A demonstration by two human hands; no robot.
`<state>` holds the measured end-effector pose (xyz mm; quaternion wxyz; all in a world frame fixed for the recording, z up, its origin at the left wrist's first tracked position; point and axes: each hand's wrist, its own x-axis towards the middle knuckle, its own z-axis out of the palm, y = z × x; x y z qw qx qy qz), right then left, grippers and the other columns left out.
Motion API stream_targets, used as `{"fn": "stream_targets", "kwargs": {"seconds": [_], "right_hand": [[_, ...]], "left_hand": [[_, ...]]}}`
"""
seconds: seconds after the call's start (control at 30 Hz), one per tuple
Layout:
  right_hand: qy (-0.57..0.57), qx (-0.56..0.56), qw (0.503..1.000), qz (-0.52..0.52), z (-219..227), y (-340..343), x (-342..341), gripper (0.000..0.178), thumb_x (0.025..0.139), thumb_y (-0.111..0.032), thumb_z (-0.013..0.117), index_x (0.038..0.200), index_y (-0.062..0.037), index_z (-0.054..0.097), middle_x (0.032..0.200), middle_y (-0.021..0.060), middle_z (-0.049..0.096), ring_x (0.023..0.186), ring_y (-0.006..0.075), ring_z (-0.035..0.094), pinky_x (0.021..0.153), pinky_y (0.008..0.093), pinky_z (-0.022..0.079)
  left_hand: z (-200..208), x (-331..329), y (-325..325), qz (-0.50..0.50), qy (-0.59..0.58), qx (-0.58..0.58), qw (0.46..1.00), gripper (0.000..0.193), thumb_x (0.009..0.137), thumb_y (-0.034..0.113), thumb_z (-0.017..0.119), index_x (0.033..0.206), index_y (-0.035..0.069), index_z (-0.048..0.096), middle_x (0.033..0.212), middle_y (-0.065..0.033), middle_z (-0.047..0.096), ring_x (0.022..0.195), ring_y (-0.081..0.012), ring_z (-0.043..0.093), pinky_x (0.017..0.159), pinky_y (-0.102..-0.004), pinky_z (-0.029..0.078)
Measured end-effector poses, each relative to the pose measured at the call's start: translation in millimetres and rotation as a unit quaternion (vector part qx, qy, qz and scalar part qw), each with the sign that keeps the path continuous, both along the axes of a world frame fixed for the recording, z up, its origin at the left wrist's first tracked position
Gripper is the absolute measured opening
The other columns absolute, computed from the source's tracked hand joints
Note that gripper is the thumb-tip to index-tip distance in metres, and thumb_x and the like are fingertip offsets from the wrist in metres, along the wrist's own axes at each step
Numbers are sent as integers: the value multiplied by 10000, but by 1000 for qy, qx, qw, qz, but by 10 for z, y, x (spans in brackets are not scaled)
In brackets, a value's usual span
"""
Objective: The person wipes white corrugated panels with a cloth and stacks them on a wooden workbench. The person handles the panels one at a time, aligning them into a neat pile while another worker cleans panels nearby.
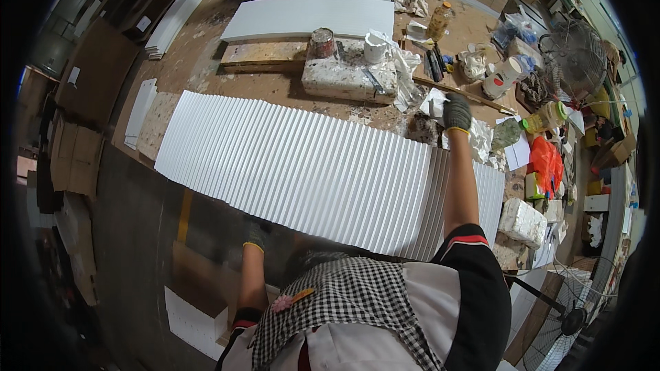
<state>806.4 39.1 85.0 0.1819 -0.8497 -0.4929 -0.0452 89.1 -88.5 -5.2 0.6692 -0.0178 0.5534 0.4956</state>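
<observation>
White strips [295, 165]: ranked across the counter [196, 48] | my right grip [458, 113]: beyond them, at a white item [433, 104], closure indiscernible | my left grip [254, 235]: off the near edge, likewise | advisable: reach high, leaving alignment undisturbed

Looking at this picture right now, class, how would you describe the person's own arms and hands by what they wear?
The left hand and right hand each wear a dark grey glove with yellow edging at the wrist. The short black sleeves have a red stripe near the hem; the forearms are bare.
</observation>
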Motion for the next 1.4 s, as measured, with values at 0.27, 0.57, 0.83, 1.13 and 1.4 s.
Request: {"fn": "stream_targets", "kwargs": {"seconds": [0.27, 0.57, 0.83, 1.13, 1.4], "right_hand": [[-17, -262, 965, -7, 39, -840, 473, 852, 816, -393, 797, 1535, -85, 460, 1556, 256, 462, 1396, 469, 482, 1185, 505, 384], [504, 102, 780, 357, 2286, -278, -1980, 610, 968, -278, 695, 1519, -88, 513, 1345, 159, 676, 1144, 250, 661, 970, 391, 545], [43, -18, 929, 368, 1167, 630, -4917, 544, 923, -494, 715, 1377, -206, 633, 1380, 136, 647, 1251, 281, 604, 1084, 443, 462], [248, -85, 749, 608, 1247, -573, -6042, 285, 925, -250, 674, 1186, -146, 718, 1280, 100, 678, 1134, 233, 668, 955, 423, 565], [13, 29, 884, 467, 1512, 674, -6009, 572, 941, -483, 652, 1422, -180, 587, 1319, 129, 671, 1226, 361, 624, 1092, 595, 443]], "left_hand": [[-204, -16, 13, 56, -12, -37, 998, 390, 1111, 276, 399, 1396, 81, 580, 1292, -61, 638, 1143, -216, 596, 1021, -358, 504], [-691, -51, -74, 1, 161, -6, 987, 422, 1107, 316, 351, 1329, 55, 598, 1212, -59, 625, 1060, -184, 607, 873, -319, 541], [-697, -14, -131, -35, 213, 15, 976, 459, 1077, 361, 396, 1366, 50, 569, 1233, -95, 627, 1081, -219, 614, 893, -347, 535], [-750, -35, -173, -93, 330, 24, 939, 527, 1042, 412, 446, 1409, 45, 535, 1257, -136, 629, 1105, -258, 623, 916, -379, 527], [-693, -93, -355, -231, 553, 55, 799, 603, 1011, 458, 491, 1447, 40, 506, 1278, -173, 631, 1127, -293, 630, 936, -407, 521]]}}
